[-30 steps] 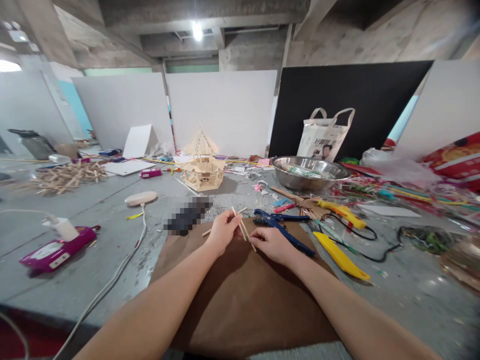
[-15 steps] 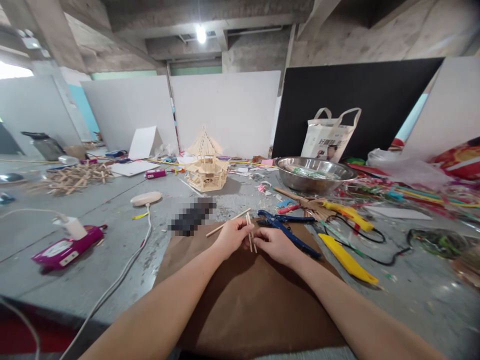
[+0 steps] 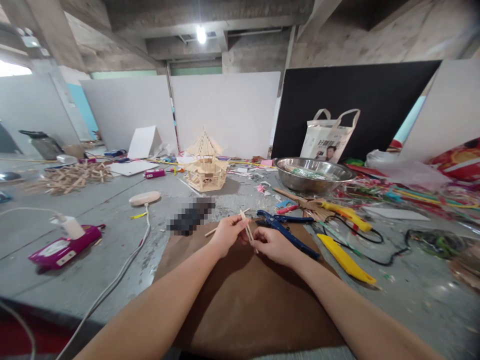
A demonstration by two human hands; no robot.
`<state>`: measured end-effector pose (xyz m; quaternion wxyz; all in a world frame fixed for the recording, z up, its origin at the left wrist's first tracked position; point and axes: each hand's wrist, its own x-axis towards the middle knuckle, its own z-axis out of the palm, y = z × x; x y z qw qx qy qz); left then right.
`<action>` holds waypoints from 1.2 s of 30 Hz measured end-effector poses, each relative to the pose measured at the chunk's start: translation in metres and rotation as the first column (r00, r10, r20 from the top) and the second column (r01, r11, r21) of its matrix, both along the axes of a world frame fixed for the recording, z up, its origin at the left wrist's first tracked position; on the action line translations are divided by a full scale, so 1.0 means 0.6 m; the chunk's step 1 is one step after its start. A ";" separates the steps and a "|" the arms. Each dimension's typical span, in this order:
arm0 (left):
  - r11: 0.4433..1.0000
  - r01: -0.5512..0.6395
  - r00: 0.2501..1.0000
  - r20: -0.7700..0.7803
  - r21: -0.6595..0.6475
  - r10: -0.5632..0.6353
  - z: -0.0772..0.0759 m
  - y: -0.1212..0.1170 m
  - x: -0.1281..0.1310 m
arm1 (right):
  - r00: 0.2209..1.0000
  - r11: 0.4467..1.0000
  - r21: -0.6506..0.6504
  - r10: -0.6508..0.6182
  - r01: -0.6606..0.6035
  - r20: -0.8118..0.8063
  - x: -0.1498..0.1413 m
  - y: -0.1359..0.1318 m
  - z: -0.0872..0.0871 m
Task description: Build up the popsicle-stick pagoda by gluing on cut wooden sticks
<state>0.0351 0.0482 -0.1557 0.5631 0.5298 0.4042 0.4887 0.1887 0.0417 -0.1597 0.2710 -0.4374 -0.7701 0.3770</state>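
My left hand (image 3: pixel 227 232) and my right hand (image 3: pixel 273 245) meet over a brown sheet (image 3: pixel 240 300) on the grey table. Both pinch thin wooden sticks (image 3: pixel 246 229), held between the fingertips and tilted slightly. One longer stick pokes out to the left behind my left hand. Blue-handled pliers (image 3: pixel 287 227) lie just right of my right hand. A small pavilion model of wooden sticks (image 3: pixel 205 162) stands farther back on the table.
A steel bowl (image 3: pixel 314 175), a white tote bag (image 3: pixel 330 135) and a yellow glue gun (image 3: pixel 345 257) with black cord lie at the right. A pink device (image 3: pixel 63 247) with a white cable sits at the left, a pile of sticks (image 3: pixel 71 177) behind it. White and black boards line the back.
The sticks between my hands have tilted a little and my fingers have shifted on them. The view has moved slightly; nothing else on the table has moved.
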 end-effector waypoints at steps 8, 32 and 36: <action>0.999 0.003 0.993 0.115 -0.044 0.002 -0.007 0.005 -0.002 | 0.998 0.998 0.002 0.062 -0.062 0.027 0.004 0.005 -0.003; 0.967 0.120 0.973 0.221 -0.223 -0.070 0.001 0.004 -0.011 | 0.995 0.995 -0.036 0.091 -0.089 0.048 0.003 -0.002 0.020; 0.970 0.116 0.975 0.211 -0.215 -0.070 0.002 0.003 -0.011 | 0.993 0.993 -0.062 0.104 -0.100 0.054 0.007 -0.002 0.020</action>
